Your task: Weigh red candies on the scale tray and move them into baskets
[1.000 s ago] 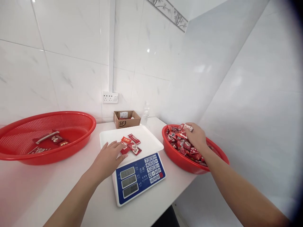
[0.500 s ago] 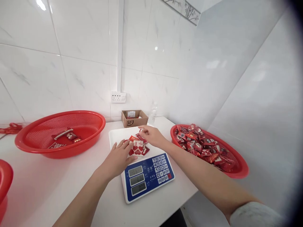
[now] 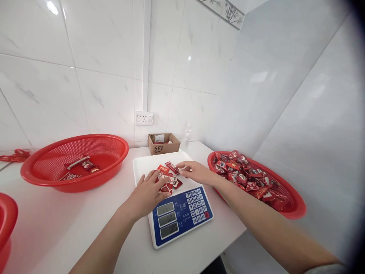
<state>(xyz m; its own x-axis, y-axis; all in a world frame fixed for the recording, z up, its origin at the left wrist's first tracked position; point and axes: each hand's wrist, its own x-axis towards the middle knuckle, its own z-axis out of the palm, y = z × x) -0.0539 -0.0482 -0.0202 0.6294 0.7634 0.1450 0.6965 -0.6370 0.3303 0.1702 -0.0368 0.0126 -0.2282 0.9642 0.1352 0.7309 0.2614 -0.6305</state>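
Observation:
A white and blue digital scale [image 3: 182, 213] stands on the white counter in front of me. Several small red candy packets [image 3: 168, 179] lie on its white pan [image 3: 142, 165]. My left hand [image 3: 148, 190] rests on the pan's near edge, fingers spread flat against the packets. My right hand [image 3: 196, 172] is over the pan's right side and pinches one small packet [image 3: 181, 168] by its end. A red basket [image 3: 288, 207] heaped with red packets stands to the right of the scale.
A large red mesh basket [image 3: 114, 146] with a few packets sits at the left. A small cardboard box [image 3: 164, 142] and a clear bottle [image 3: 186, 137] stand by the tiled wall under a socket [image 3: 144, 118]. Another red rim [image 3: 7, 217] shows at the far left.
My right hand left the right basket with a packet and came over the scale pan, then drew back slightly rightward. My left hand stayed on the pan. More packets lie on the pan.

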